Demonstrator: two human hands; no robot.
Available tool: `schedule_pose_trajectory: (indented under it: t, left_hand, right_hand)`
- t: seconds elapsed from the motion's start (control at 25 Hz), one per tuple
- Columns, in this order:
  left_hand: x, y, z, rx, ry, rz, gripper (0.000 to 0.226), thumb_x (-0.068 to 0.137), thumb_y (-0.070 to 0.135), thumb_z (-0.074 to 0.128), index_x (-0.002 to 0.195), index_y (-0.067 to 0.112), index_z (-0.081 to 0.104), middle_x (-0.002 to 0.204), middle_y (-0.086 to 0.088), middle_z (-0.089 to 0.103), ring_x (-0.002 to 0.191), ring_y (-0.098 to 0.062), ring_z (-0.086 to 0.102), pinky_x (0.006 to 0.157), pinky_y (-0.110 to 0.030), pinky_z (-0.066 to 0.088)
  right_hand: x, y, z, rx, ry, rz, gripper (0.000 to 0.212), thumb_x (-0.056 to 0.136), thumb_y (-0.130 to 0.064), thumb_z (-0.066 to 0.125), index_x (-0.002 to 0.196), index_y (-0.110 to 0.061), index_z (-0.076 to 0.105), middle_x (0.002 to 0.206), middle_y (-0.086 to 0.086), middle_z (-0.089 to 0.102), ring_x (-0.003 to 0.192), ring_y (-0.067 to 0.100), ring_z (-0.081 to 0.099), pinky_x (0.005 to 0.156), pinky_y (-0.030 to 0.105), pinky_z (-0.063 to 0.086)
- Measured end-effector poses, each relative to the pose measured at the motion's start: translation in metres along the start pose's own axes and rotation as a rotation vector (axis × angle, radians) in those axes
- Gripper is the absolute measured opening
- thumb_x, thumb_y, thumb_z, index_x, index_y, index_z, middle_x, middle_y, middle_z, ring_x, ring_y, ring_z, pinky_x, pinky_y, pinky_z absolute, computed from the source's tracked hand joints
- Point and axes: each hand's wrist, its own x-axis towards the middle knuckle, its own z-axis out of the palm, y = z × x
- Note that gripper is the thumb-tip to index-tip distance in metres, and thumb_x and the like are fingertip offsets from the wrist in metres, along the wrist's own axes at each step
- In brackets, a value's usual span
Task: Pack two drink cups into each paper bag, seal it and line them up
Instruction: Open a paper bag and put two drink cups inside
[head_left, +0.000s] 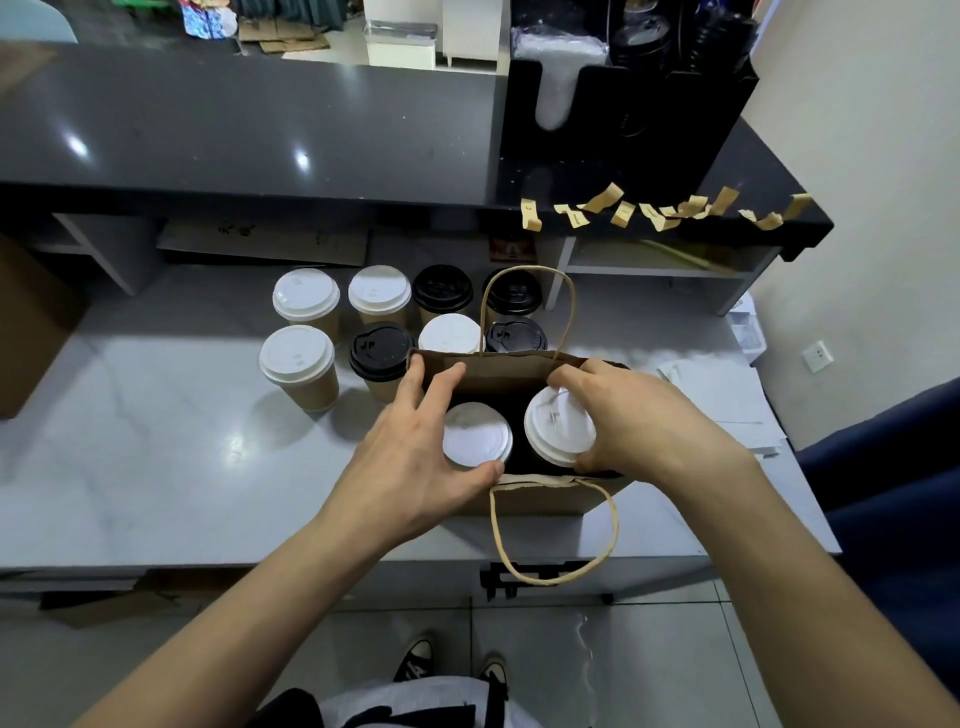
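Brown paper bag (519, 374) with two cups, both hands at its mouth

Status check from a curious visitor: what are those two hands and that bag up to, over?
Left hand holds paper bag mouth open. Right hand grips second white-lidded cup, beside first cup inside. Eight cups wait behind. Nothing blocking.

Black lid holder (631, 98) on dark counter (249, 130); white papers (722, 395).
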Motion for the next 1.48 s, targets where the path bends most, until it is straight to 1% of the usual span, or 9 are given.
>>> schedule_pose_trajectory:
  t: [0.16, 0.36, 0.6, 0.84, 1.0, 1.12, 1.24, 1.36, 1.48]
  left_hand:
    - [0.0, -0.003, 0.0, 0.005, 0.002, 0.01, 0.1, 0.073, 0.066, 0.073, 0.153, 0.045, 0.015, 0.169, -0.003, 0.001, 0.145, -0.03, 0.035, 0.108, -0.038, 0.039]
    - [-0.001, -0.006, 0.002, 0.003, 0.013, 0.019, 0.1, 0.072, 0.067, 0.071, 0.152, 0.046, 0.015, 0.169, -0.001, 0.003, 0.144, -0.029, 0.037, 0.106, -0.037, 0.04]
    - [0.0, -0.006, 0.003, 0.004, 0.009, 0.027, 0.1, 0.071, 0.068, 0.069, 0.152, 0.048, 0.013, 0.169, 0.0, 0.003, 0.145, -0.028, 0.036, 0.107, -0.038, 0.04]
    - [0.0, -0.006, 0.001, 0.001, -0.011, 0.034, 0.102, 0.069, 0.069, 0.068, 0.151, 0.049, 0.011, 0.169, 0.0, 0.001, 0.147, -0.027, 0.034, 0.109, -0.039, 0.039]
    - [0.0, -0.006, 0.002, 0.009, -0.016, 0.039, 0.102, 0.071, 0.068, 0.07, 0.152, 0.048, 0.012, 0.169, 0.0, 0.001, 0.147, -0.028, 0.032, 0.109, -0.039, 0.039]
    - [0.0, -0.008, 0.002, 0.003, -0.012, 0.055, 0.101, 0.071, 0.071, 0.068, 0.152, 0.047, 0.012, 0.169, 0.001, 0.001, 0.147, -0.026, 0.033, 0.109, -0.038, 0.038]
    - [0.0, -0.01, 0.002, -0.021, -0.013, 0.067, 0.1, 0.07, 0.074, 0.067, 0.151, 0.049, 0.013, 0.169, 0.001, 0.002, 0.148, -0.025, 0.032, 0.107, -0.036, 0.038]
    - [0.002, -0.012, 0.002, -0.043, -0.008, 0.081, 0.099, 0.07, 0.073, 0.068, 0.15, 0.05, 0.014, 0.169, -0.001, 0.002, 0.149, -0.027, 0.031, 0.108, -0.037, 0.037]
    - [0.005, -0.013, 0.001, -0.056, -0.026, 0.102, 0.1, 0.071, 0.072, 0.069, 0.151, 0.05, 0.014, 0.169, -0.002, 0.001, 0.152, -0.026, 0.024, 0.112, -0.04, 0.035]
  right_hand:
    - [0.013, -0.006, 0.012, -0.099, -0.012, -0.045, 0.064, 0.078, -0.023, 0.08, 0.132, -0.029, 0.045, 0.111, -0.004, 0.056, 0.087, 0.023, 0.057, 0.062, 0.032, 0.038]
    - [0.023, -0.012, 0.026, -0.183, 0.013, -0.078, 0.062, 0.087, -0.019, 0.069, 0.142, -0.026, 0.042, 0.12, 0.0, 0.062, 0.105, 0.025, 0.064, 0.075, 0.033, 0.04]
    - [0.022, -0.007, 0.021, -0.13, -0.108, -0.041, 0.052, 0.08, -0.033, 0.074, 0.128, -0.029, 0.055, 0.116, -0.004, 0.065, 0.107, 0.022, 0.063, 0.075, 0.031, 0.043]
    - [0.023, -0.012, 0.022, -0.229, -0.069, -0.021, 0.033, 0.084, -0.021, 0.065, 0.116, -0.03, 0.063, 0.102, -0.003, 0.071, 0.103, 0.022, 0.064, 0.093, 0.034, 0.039]
    - [0.025, -0.02, 0.023, -0.283, -0.082, -0.016, 0.025, 0.087, -0.014, 0.061, 0.108, -0.026, 0.066, 0.096, -0.003, 0.072, 0.098, 0.022, 0.066, 0.089, 0.035, 0.035]
    - [0.029, -0.018, 0.023, -0.292, -0.106, -0.015, 0.026, 0.088, -0.014, 0.06, 0.11, -0.027, 0.065, 0.096, -0.003, 0.071, 0.098, 0.021, 0.066, 0.087, 0.034, 0.033]
    - [0.027, -0.013, 0.02, -0.238, -0.117, -0.038, 0.035, 0.085, -0.025, 0.066, 0.12, -0.029, 0.06, 0.103, -0.004, 0.071, 0.102, 0.021, 0.066, 0.089, 0.034, 0.039]
    - [0.02, -0.009, 0.013, -0.033, -0.091, -0.017, 0.057, 0.079, -0.04, 0.074, 0.131, -0.031, 0.055, 0.114, -0.005, 0.069, 0.108, 0.022, 0.063, 0.09, 0.036, 0.049]
    - [0.006, -0.002, 0.009, 0.105, 0.063, 0.029, 0.044, 0.085, -0.036, 0.073, 0.128, -0.032, 0.062, 0.114, -0.004, 0.068, 0.107, 0.023, 0.062, 0.086, 0.038, 0.051]
